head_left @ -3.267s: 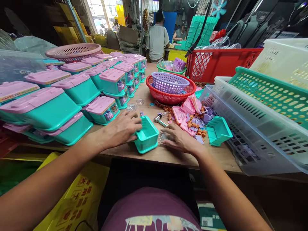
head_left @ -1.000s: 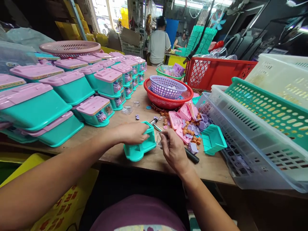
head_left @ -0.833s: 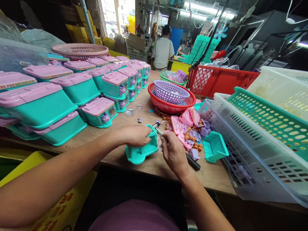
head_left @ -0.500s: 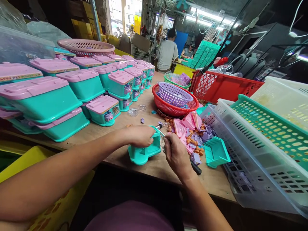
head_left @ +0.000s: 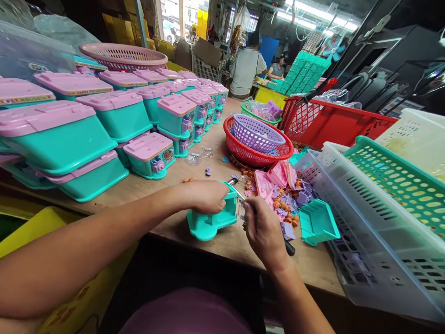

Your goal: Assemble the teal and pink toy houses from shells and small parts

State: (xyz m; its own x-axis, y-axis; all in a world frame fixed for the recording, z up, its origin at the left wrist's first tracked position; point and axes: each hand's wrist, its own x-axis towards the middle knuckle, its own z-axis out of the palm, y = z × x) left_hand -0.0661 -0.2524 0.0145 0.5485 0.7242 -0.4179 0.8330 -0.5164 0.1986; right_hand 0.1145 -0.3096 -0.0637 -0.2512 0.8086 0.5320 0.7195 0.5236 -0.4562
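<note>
A small teal plastic box [head_left: 208, 226] stands near the table's front edge, its open side facing right. My left hand [head_left: 210, 197] is closed over its upper part, fingers curled down and partly hidden. To its right, my right hand [head_left: 260, 227] is closed around a slim metal tool [head_left: 239, 192]; the shiny shaft points at the box's upper right edge, and its exact kind is unclear. From behind my right wrist sticks out a black handle [head_left: 289, 248]; whether it belongs to that tool I cannot tell. Another teal open box [head_left: 318, 222] lies right of my right hand.
Teal boxes with pink lids [head_left: 149, 150] are stacked at left. A red basket [head_left: 257, 155] holds a purple basket [head_left: 257, 132]. Pink, purple and brown small parts [head_left: 278, 195] lie in a heap. Clear crates [head_left: 368, 222] line the right. A co-worker [head_left: 243, 69] is at the back.
The whole view has shifted slightly. Both hands keep the same grip, and the right hand sits slightly farther from the teal box.
</note>
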